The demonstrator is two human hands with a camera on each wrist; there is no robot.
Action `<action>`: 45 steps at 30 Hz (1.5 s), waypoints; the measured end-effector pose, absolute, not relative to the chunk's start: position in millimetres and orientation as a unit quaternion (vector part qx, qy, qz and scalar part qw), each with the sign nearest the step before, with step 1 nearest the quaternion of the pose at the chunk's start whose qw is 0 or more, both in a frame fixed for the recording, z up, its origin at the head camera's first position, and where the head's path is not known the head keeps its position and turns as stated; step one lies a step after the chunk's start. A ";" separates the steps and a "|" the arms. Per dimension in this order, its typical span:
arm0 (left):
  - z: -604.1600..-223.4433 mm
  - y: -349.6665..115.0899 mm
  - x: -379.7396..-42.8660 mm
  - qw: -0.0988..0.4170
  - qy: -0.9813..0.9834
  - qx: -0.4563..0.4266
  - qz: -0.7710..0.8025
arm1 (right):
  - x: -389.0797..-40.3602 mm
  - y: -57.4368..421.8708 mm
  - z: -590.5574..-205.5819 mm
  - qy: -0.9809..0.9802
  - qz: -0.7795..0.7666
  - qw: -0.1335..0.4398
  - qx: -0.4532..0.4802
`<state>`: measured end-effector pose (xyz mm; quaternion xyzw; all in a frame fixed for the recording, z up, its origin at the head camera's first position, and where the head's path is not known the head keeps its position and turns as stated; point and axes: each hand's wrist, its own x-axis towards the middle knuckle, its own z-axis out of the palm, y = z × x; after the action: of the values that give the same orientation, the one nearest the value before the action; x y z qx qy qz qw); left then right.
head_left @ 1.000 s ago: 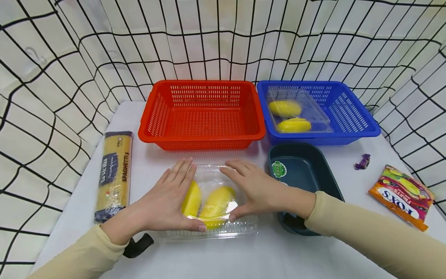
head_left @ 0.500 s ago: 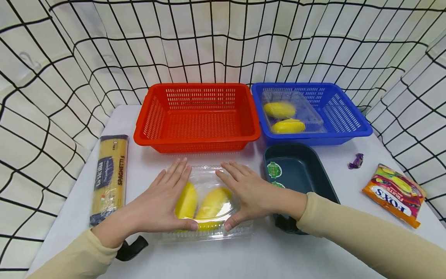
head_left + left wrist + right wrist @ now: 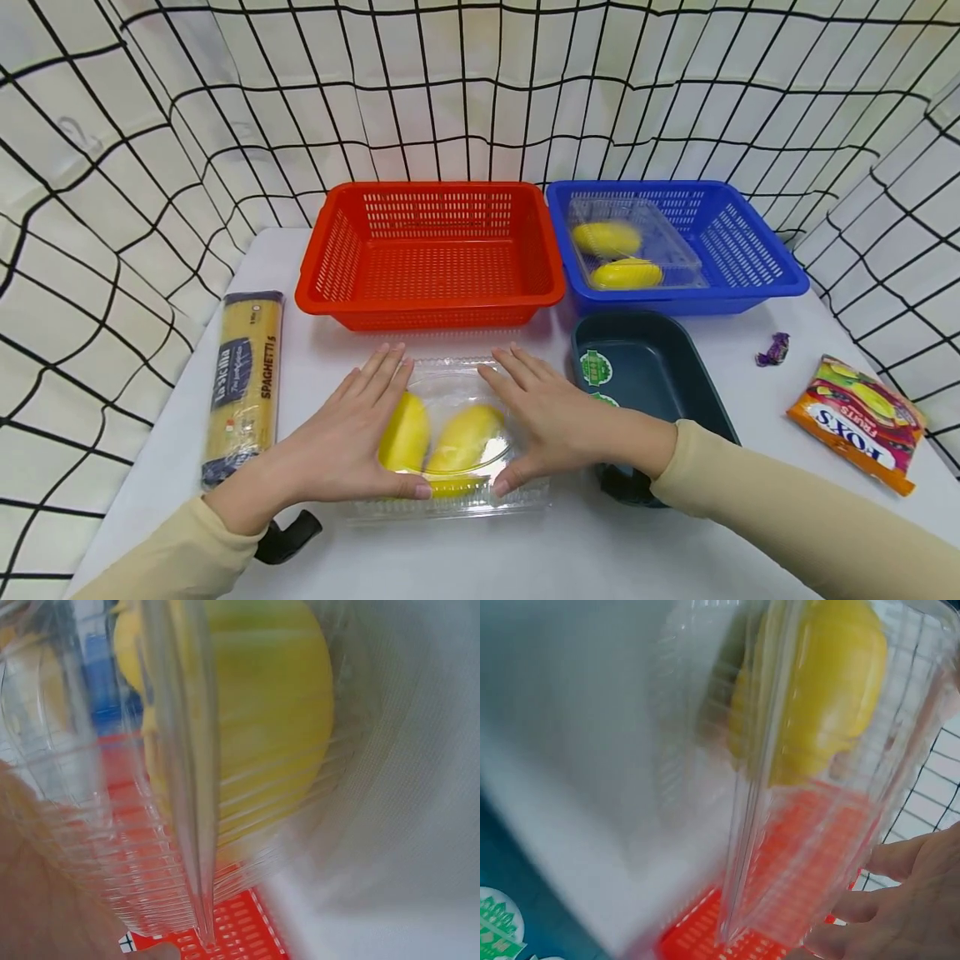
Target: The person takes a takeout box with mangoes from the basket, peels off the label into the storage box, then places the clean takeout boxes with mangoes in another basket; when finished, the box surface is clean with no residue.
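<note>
A clear plastic clamshell box (image 3: 442, 382) lies closed on the white table, its ribbed rim toward the person. Through its lid show two yellow mangoes, one mango (image 3: 463, 440) near the middle and another mango (image 3: 403, 433) partly behind the left hand. My left hand (image 3: 348, 442) lies palm down on the lid's left side, fingers extended. On the right side of the lid my right hand (image 3: 558, 421) rests with its fingers spread. Both wrist views look along the box's side, where the seam (image 3: 187, 787) between lid and base shows.
Behind the box stand a red basket (image 3: 442, 312) and a blue basket (image 3: 690, 300); the blue one holds another clear box (image 3: 675, 242) of mangoes. A dark green tray (image 3: 645, 367) is at right, with a wrapped candy (image 3: 772, 350) and candy bag (image 3: 858, 425) beyond. Spaghetti (image 3: 243, 383) lies left.
Both hands stay on the box lid, with the gap between the thumbs slightly wider than a second ago. The head view has shifted a little; the other things have not moved.
</note>
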<state>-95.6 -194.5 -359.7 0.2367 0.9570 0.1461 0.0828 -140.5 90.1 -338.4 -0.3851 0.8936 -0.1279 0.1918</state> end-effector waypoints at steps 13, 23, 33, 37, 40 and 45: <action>-364.7 -196.7 -94.2 0.069 0.959 0.205 0.186 | -140.8 104.6 -336.7 0.888 -0.165 0.218 -0.370; -371.5 -197.6 -86.6 0.086 0.956 0.112 0.259 | -140.7 105.4 -341.2 0.886 -0.183 0.235 -0.356; -371.9 -194.3 -87.1 0.088 0.957 0.107 0.256 | -139.3 108.7 -341.7 0.887 -0.226 0.259 -0.307; -371.9 -193.8 -87.6 0.084 0.958 0.109 0.254 | -140.4 109.7 -342.1 0.889 -0.233 0.268 -0.288; -372.4 -193.8 -87.8 0.083 0.958 0.107 0.254 | -141.5 109.6 -342.0 0.890 -0.231 0.272 -0.283; -373.6 -193.7 -88.4 0.085 0.957 0.103 0.256 | -143.3 109.9 -342.1 0.892 -0.238 0.266 -0.279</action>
<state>-88.4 -193.7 -373.6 0.1030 0.9574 0.2561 0.0846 -143.3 109.9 -342.1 -0.2791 0.8916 -0.2378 0.2658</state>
